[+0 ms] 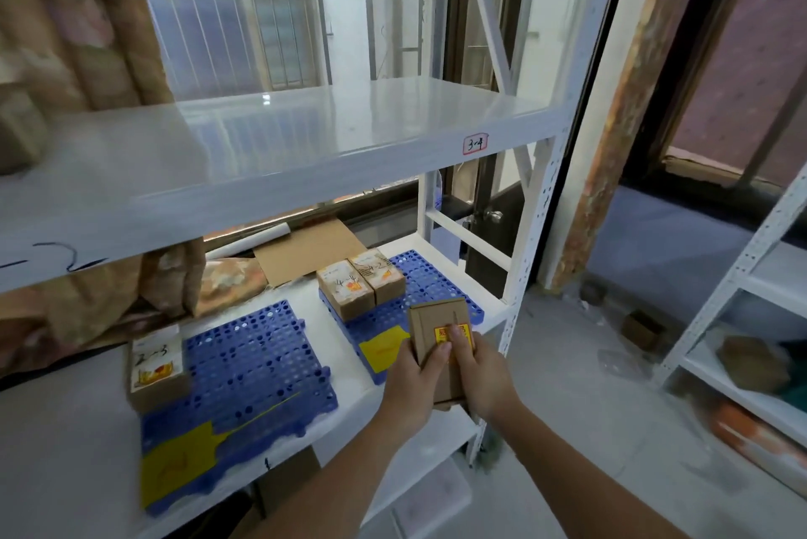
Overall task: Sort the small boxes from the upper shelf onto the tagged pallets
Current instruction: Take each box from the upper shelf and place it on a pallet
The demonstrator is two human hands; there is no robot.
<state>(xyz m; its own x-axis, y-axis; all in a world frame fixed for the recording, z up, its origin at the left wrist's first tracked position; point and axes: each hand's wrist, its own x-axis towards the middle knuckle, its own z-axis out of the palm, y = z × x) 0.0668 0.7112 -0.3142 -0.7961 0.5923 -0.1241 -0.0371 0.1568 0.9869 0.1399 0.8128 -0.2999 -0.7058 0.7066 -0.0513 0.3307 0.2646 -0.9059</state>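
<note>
Both arms extended; left hand and right hand grip a rectangular cardboard box, thumbs on top, above perforated blue plastic pallet.

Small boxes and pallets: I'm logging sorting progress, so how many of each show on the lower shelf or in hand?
Blue pallets: 2 (left, right)
Boxes on left pallet: 1
Boxes on right pallet: 2
Boxes in hand: 1
Total: 6

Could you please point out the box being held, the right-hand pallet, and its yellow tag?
held box point(436, 313): head view, upper cardboard face.
right pallet point(430, 276): head view, bare blue grid.
yellow tag point(382, 348): head view, tag's middle.
</note>
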